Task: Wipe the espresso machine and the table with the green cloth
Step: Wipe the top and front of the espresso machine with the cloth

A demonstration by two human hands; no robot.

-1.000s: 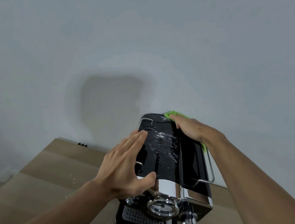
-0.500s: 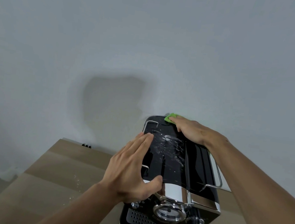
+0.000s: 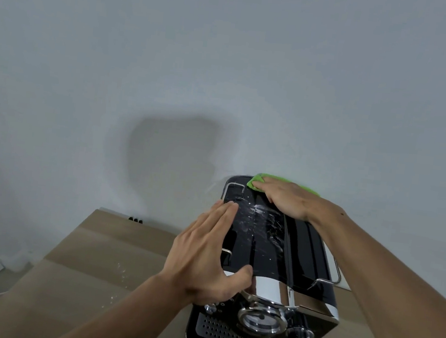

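Still, our flat right hand (image 3: 287,201) pins the green cloth (image 3: 255,183) right of centre, open left hand (image 3: 200,258) bracing the unwiped, splattered espresso machine (image 3: 304,250).

Table (image 3: 88,264): in front of me, its far edge against the wall (image 3: 174,52).
Espresso machine (image 3: 304,247): stands on the tabletop, toward the right side, its back near the far edge.
Drip tray (image 3: 225,333): at the bottom front of the machine, the part nearest to me.
Cloth (image 3: 255,182): on the far edge of the machine's top, under my right hand (image 3: 288,198).
My left hand (image 3: 203,258): flat on the left side of the top, thumb at its front edge.
Specks (image 3: 255,219): on the top, between my two hands.
More specks (image 3: 121,271): on the tabletop, left of the machine.
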